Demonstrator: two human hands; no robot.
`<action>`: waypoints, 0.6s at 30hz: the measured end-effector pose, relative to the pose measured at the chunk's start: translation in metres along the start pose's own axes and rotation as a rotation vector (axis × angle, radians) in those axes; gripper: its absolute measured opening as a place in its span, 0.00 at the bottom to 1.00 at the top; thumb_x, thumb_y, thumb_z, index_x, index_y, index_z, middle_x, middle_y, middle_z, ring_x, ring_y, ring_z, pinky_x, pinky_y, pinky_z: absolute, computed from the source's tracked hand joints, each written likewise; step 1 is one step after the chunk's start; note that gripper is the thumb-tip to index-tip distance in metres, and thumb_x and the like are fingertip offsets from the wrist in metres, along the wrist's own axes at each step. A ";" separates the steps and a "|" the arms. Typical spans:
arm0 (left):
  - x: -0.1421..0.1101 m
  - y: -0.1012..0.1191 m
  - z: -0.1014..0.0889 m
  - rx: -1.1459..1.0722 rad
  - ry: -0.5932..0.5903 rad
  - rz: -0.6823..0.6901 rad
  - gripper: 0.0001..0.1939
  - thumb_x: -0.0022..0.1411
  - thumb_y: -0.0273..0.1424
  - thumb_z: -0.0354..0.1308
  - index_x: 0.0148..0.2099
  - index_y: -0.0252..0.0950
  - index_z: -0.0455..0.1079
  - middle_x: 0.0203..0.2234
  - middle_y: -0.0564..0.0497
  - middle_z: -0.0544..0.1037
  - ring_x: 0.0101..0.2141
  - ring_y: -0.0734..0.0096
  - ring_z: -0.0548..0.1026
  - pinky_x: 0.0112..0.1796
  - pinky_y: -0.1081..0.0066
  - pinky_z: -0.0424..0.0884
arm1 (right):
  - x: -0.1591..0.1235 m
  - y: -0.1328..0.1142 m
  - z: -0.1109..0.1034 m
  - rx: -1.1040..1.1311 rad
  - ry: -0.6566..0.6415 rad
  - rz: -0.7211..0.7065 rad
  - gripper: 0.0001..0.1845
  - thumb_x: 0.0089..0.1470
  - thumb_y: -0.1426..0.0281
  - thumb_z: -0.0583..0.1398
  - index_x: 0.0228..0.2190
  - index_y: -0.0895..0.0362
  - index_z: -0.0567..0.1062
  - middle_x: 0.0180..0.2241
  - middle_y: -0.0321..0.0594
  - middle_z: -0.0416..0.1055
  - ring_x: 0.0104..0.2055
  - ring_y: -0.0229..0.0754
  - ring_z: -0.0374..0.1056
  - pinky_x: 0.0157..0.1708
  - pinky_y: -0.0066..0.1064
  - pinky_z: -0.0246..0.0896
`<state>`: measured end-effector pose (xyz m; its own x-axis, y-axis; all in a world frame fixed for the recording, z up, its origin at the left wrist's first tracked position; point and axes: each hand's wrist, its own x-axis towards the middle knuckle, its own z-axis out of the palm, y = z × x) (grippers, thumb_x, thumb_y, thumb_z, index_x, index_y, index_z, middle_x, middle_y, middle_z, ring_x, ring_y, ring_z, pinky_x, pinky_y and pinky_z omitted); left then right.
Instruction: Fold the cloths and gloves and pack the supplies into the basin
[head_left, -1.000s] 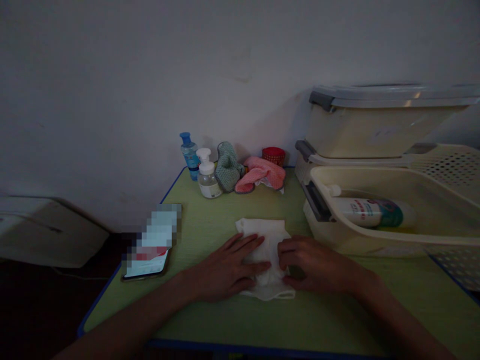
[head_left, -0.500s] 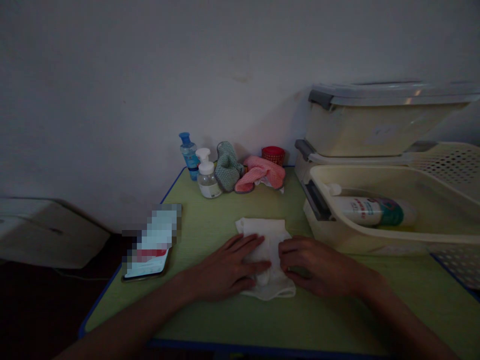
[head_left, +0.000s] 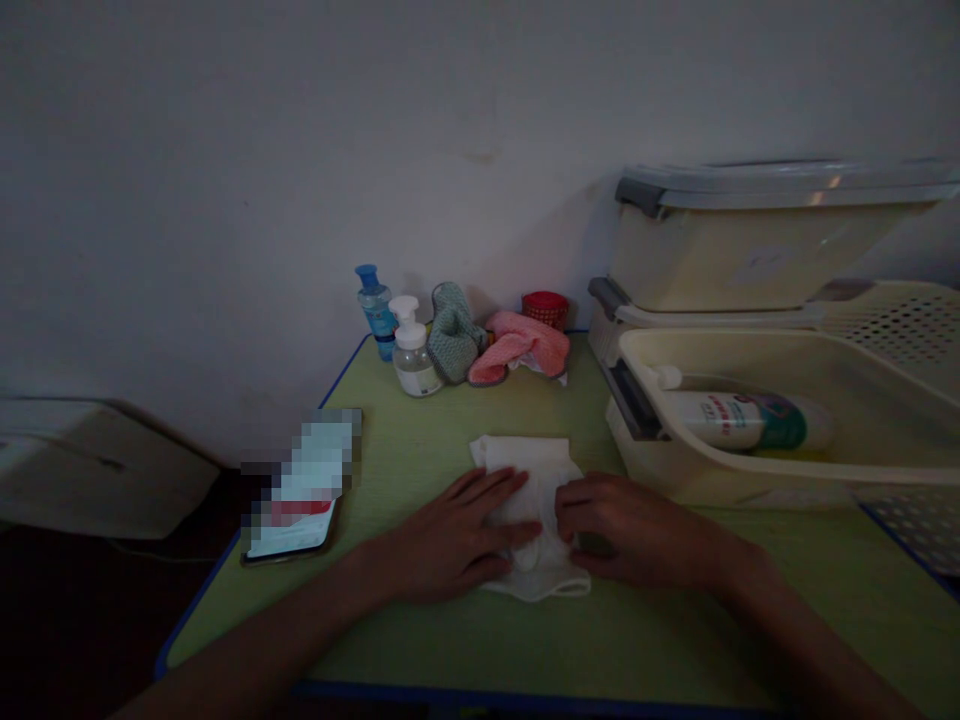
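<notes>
A white cloth [head_left: 525, 465] lies folded on the green table [head_left: 420, 620], near the middle. My left hand [head_left: 450, 540] rests flat on its left part with the fingers stretched out. My right hand [head_left: 622, 530] sits on the cloth's right edge with the fingers curled down, pinching the fabric. The near part of the cloth is hidden under both hands.
A phone [head_left: 296, 500] lies at the table's left edge. At the back stand a blue bottle [head_left: 373, 308], a white pump bottle [head_left: 412, 355], a green cloth [head_left: 454, 335], a pink cloth [head_left: 521, 352] and a red cup [head_left: 546, 308]. Cream bins [head_left: 750, 490] with a spray bottle [head_left: 739, 420] fill the right.
Almost nothing differs. My right fingers shifted slightly on the cloth's edge; both hands stay on the white cloth.
</notes>
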<state>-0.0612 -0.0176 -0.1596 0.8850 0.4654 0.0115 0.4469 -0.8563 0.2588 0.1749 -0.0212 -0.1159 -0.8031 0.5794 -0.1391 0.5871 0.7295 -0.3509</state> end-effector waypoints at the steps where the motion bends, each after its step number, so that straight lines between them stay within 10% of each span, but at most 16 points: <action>1: 0.000 0.000 0.000 -0.003 0.002 0.000 0.22 0.64 0.36 0.47 0.60 0.45 0.55 0.63 0.45 0.40 0.62 0.58 0.43 0.58 0.55 0.45 | 0.000 0.000 0.000 -0.002 0.000 -0.005 0.05 0.47 0.77 0.57 0.28 0.58 0.72 0.31 0.40 0.71 0.37 0.41 0.67 0.39 0.31 0.59; 18: -0.001 0.000 0.001 -0.005 0.012 -0.010 0.22 0.63 0.38 0.47 0.59 0.46 0.56 0.63 0.45 0.41 0.62 0.58 0.43 0.58 0.55 0.45 | -0.008 0.009 -0.001 -0.157 0.121 0.174 0.07 0.47 0.77 0.56 0.32 0.59 0.71 0.38 0.45 0.70 0.38 0.44 0.68 0.38 0.33 0.63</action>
<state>-0.0618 -0.0181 -0.1601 0.8790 0.4764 0.0204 0.4550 -0.8507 0.2634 0.1866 -0.0192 -0.1168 -0.6760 0.7336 -0.0698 0.7317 0.6569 -0.1818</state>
